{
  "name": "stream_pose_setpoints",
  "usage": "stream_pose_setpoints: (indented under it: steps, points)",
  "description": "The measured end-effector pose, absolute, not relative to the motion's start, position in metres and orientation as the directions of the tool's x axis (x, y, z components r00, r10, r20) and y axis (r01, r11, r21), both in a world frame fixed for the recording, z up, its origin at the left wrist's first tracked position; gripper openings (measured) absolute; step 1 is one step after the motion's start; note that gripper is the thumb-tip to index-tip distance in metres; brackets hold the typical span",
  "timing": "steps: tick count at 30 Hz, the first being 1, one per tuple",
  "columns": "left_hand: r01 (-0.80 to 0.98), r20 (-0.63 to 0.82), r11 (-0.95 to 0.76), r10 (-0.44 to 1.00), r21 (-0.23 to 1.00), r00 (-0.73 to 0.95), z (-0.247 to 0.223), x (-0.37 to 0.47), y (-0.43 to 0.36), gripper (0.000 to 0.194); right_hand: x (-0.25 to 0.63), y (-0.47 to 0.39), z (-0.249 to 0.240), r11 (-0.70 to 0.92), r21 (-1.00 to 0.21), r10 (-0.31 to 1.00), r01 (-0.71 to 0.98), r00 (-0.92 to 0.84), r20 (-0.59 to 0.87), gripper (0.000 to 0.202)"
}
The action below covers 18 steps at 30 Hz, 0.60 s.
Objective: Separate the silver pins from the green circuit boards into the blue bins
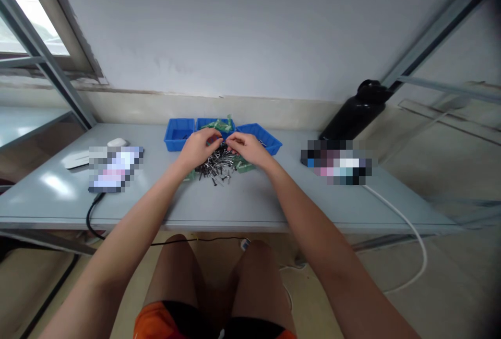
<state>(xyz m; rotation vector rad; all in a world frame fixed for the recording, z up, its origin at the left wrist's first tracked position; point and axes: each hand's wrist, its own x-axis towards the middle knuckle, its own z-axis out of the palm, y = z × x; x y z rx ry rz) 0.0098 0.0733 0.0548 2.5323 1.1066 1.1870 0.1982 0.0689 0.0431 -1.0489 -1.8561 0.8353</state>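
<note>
Over a loose pile of dark and silvery screws [217,168] on the table, both hands come close together. My left hand [199,147] is closed in a pinch, thumb against fingertips, at the left of the pile. From the other side my right hand [250,148] pinches too, its fingertips almost meeting the left ones. Anything between the fingers is too small to make out. Crumpled green plastic [245,165] lies by the pile beneath the right hand. Just behind the hands stand a left blue bin [174,145], a middle blue bin [201,121] holding green plastic, and a right blue bin [272,147].
To the left, a phone [117,169] with a black cable lies near a white case [117,142]. A black bottle [354,114] stands at the right, behind a blurred-out device [340,164] with a white cable [407,219]. The wall [250,41] rises behind the grey table [235,203].
</note>
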Motion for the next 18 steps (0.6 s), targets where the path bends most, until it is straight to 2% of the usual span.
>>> stream_pose_setpoints:
  steps: [3, 6, 13, 18]
  points:
    - [0.522, 0.602, -0.754, 0.645, 0.399, 0.471, 0.0560, 0.0110, 0.0708, 0.012, 0.1957, 0.0683, 0.0396, 0.416, -0.849, 0.866, 0.324, -0.426, 0.262, 0.016]
    - [0.507, 0.584, -0.757, 0.647, 0.412, 0.491, 0.0557, 0.0122, 0.0692, 0.013, 0.1939, 0.0676, 0.0375, 0.419, -0.851, 0.853, 0.317, -0.458, 0.249, 0.017]
    - [0.528, 0.608, -0.700, 0.700, 0.481, 0.374, 0.0550, 0.0117, 0.0711, 0.009, 0.1971, 0.0690, 0.0434, 0.448, -0.839, 0.885, 0.308, -0.288, 0.366, 0.019]
    - [0.549, 0.550, -0.701, 0.706, 0.455, 0.447, 0.0510, 0.0118, 0.0739, 0.006, 0.1969, 0.0688, 0.0450, 0.498, -0.813, 0.866, 0.302, -0.233, 0.443, 0.017]
